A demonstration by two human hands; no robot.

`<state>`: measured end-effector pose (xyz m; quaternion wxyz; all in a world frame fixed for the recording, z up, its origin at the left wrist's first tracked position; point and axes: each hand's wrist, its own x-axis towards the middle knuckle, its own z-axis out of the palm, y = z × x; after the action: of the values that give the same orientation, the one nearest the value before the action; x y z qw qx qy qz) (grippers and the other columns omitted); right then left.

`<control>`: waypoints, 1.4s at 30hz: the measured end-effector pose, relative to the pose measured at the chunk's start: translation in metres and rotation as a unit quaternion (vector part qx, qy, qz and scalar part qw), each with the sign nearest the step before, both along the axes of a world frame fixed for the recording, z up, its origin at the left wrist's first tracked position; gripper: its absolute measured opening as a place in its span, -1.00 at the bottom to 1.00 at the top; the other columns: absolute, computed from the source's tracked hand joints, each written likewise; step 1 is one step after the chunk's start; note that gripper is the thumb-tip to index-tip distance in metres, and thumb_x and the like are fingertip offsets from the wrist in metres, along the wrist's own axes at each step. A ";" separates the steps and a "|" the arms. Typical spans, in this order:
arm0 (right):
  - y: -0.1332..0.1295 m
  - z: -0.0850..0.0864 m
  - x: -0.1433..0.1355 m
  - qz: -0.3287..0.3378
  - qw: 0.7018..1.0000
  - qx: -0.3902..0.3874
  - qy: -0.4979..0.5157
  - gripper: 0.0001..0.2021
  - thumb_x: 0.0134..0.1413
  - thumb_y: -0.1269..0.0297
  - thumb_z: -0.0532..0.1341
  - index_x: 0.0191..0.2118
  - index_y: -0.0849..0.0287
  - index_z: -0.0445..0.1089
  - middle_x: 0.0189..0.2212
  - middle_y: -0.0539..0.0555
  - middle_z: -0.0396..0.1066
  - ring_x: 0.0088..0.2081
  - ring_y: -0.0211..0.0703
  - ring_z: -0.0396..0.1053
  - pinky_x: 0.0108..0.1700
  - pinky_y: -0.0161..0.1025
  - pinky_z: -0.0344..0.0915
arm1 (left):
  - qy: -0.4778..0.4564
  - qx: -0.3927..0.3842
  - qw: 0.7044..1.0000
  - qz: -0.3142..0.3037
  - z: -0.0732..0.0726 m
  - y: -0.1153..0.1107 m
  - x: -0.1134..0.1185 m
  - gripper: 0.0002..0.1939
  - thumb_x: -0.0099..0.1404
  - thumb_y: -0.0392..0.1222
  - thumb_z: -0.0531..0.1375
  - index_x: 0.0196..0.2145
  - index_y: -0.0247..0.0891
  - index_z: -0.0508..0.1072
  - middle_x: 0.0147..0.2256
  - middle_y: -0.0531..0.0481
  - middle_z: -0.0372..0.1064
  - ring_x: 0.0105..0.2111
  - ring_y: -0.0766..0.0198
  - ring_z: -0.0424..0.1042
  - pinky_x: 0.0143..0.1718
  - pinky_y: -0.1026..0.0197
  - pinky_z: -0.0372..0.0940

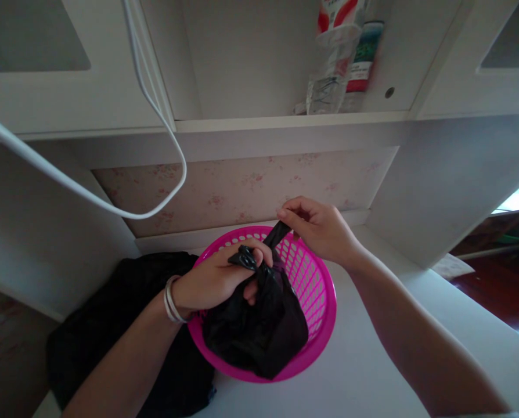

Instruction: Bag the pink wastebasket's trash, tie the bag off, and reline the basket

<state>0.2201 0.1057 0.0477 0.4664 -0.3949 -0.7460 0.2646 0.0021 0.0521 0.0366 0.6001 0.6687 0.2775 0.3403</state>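
Note:
A black plastic bag [259, 325] sits bunched up inside a bright pink perforated basket [324, 319]. My left hand [224, 270], with pale bands on its wrist, is closed round the gathered neck of the bag, and a shiny twist of plastic sticks out above its fingers. My right hand [316, 226] pinches the end of a black strip of the bag between thumb and fingers, up and to the right of the left hand. The strip runs taut between the two hands over the basket's far rim. Part of the bag's neck is hidden by my left fingers.
The basket stands on a white surface [359, 371] under a white cabinet. Dark cloth [124, 307] lies to its left. A white cable [111, 206] loops down in front at upper left. Clear plastic containers [329, 87] and a labelled can [364, 58] stand on the shelf above.

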 end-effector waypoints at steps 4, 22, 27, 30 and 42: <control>-0.003 0.003 -0.005 0.012 0.998 -0.010 -0.064 -0.67 0.35 -0.03 0.07 -0.28 0.13 0.31 -0.66 -0.10 0.36 -0.62 -0.31 0.32 -0.55 -0.36 0.15 | -0.071 -0.100 0.993 0.003 -0.001 0.001 0.001 -0.71 0.40 0.09 0.15 -0.12 -0.16 0.35 -0.68 0.17 0.32 -0.62 0.29 0.41 -0.50 0.30 0.29; -0.067 -0.007 -0.025 0.197 0.963 -0.185 -0.014 -0.85 0.21 0.19 0.24 -0.29 0.14 0.49 -0.40 0.04 0.56 -0.38 -0.23 0.50 -0.36 -0.31 0.40 | 0.080 0.177 0.956 0.221 -0.002 -0.011 0.005 -0.82 0.46 -0.13 0.02 -0.29 -0.18 0.33 -0.31 0.10 0.30 -0.27 0.30 0.31 -0.15 0.26 0.22; -0.059 -0.024 -0.036 0.049 0.993 -0.059 -0.088 -0.83 0.07 0.38 0.29 -0.24 0.06 0.29 -0.45 -0.06 0.53 -0.39 -0.18 0.48 -0.43 -0.32 0.24 | 0.222 0.318 0.897 0.214 -0.003 -0.017 0.001 -0.82 0.38 -0.39 0.00 -0.22 -0.19 0.34 -0.29 0.06 0.38 -0.26 0.24 0.36 -0.16 0.17 0.23; -0.057 -0.022 -0.038 0.010 0.992 -0.003 -0.124 -0.68 0.06 0.44 0.22 -0.06 0.03 0.27 -0.46 -0.08 0.52 -0.41 -0.17 0.47 -0.42 -0.32 0.20 | 0.270 0.398 0.854 0.198 -0.005 -0.021 0.000 -0.67 0.26 -0.52 0.02 -0.13 -0.23 0.39 -0.19 -0.03 0.40 -0.17 0.17 0.40 -0.09 0.11 0.28; -0.036 -0.028 -0.035 -0.028 0.921 0.322 -0.219 -0.85 0.00 0.54 0.12 -0.34 0.17 0.35 -0.02 0.25 0.41 -0.14 -0.07 0.39 -0.19 -0.20 0.30 | 0.278 0.633 0.702 0.171 -0.009 -0.030 -0.013 -0.57 0.26 -0.56 0.05 -0.01 -0.29 0.49 -0.07 -0.17 0.43 -0.05 0.14 0.45 0.02 0.11 0.41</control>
<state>0.1847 0.0693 0.0193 0.4009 -0.2925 -0.8628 -0.0965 -0.0105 0.0225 0.0281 -0.1378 0.8965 0.2605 0.3309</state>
